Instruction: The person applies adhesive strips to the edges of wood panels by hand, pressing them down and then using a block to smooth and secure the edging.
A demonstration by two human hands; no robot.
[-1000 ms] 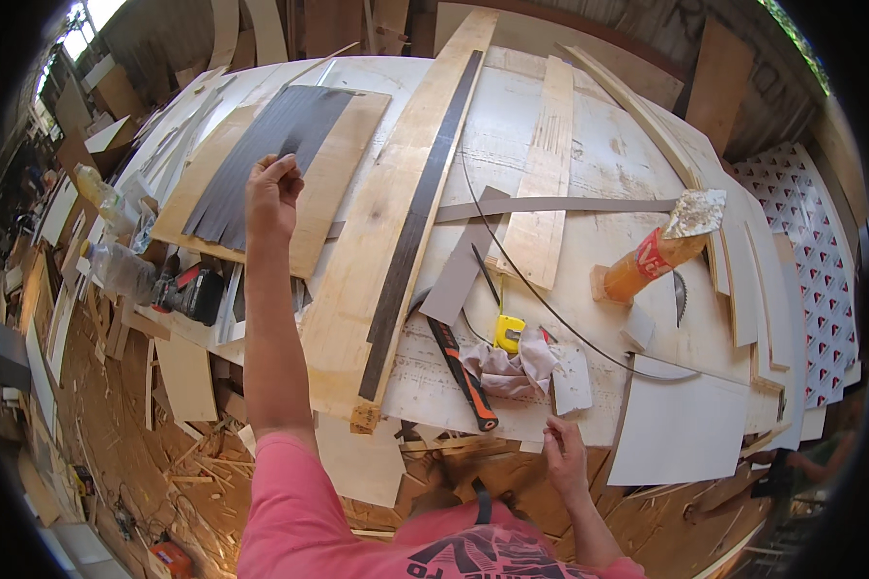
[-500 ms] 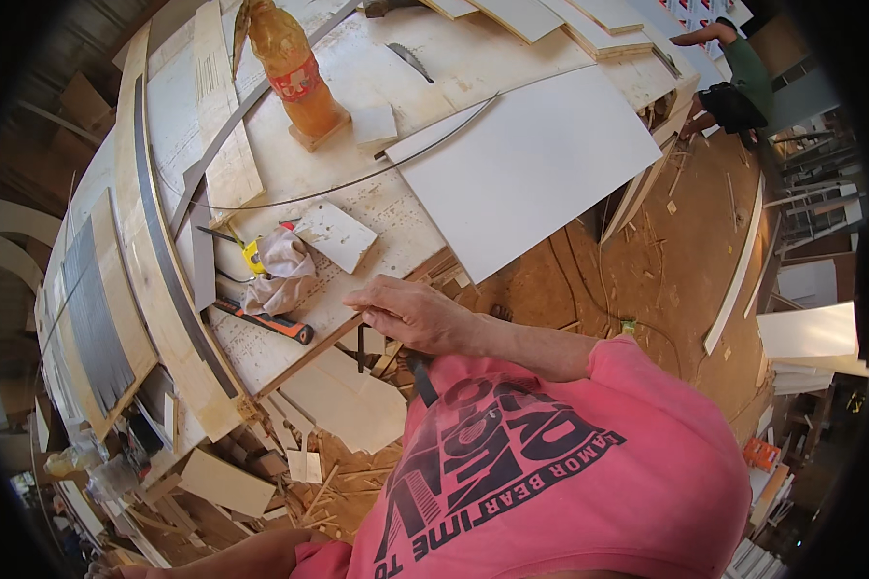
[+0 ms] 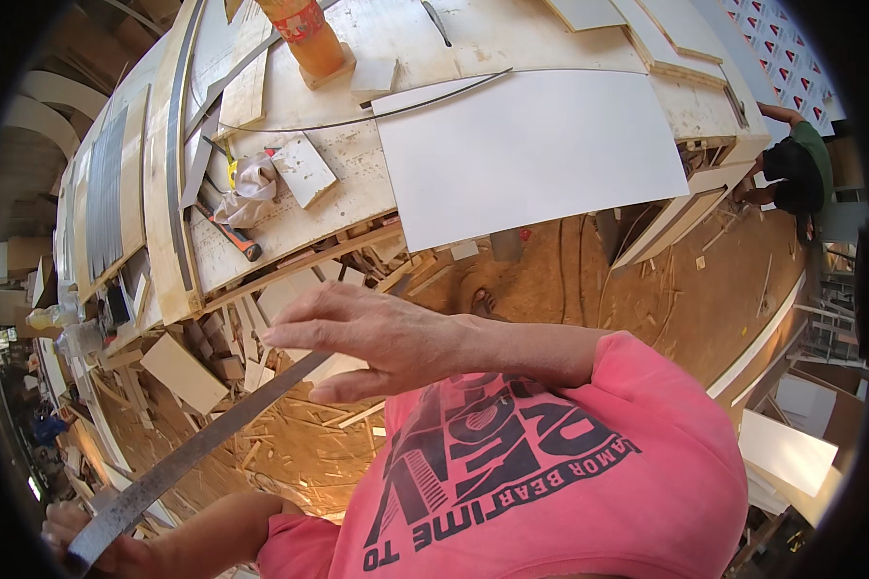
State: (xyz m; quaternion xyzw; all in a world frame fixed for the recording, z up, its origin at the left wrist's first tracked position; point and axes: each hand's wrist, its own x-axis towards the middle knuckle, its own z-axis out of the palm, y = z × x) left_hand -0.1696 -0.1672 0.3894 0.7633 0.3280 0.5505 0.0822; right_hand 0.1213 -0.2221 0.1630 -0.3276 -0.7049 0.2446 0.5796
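Observation:
At the lower left, my left hand (image 3: pixel 72 536) is closed around the near end of a long, flat grey metal strip (image 3: pixel 203 429). The strip slants up toward my right hand (image 3: pixel 367 338), where its far end passes out of sight behind the fingers. That hand is in the middle of the view, thumb and fingers apart, with no grip on the strip to be seen. Beyond it, on the workbench (image 3: pixel 357 174), lie a crumpled cloth (image 3: pixel 248 188), an orange-and-black handled tool (image 3: pixel 232 234) and a paint-spotted white block (image 3: pixel 304 169).
A large white panel (image 3: pixel 531 154) overhangs the bench's front edge, with a thin dark rod (image 3: pixel 434 96) along it. An orange bottle (image 3: pixel 304 39) stands behind. Wood offcuts (image 3: pixel 185 372) litter the floor. At the far right, another person (image 3: pixel 806 169) bends by the bench.
The grey strip has come into view in my left hand, across the lower left. My right hand has drawn back from the bench edge and its fingers have spread. The view has shifted.

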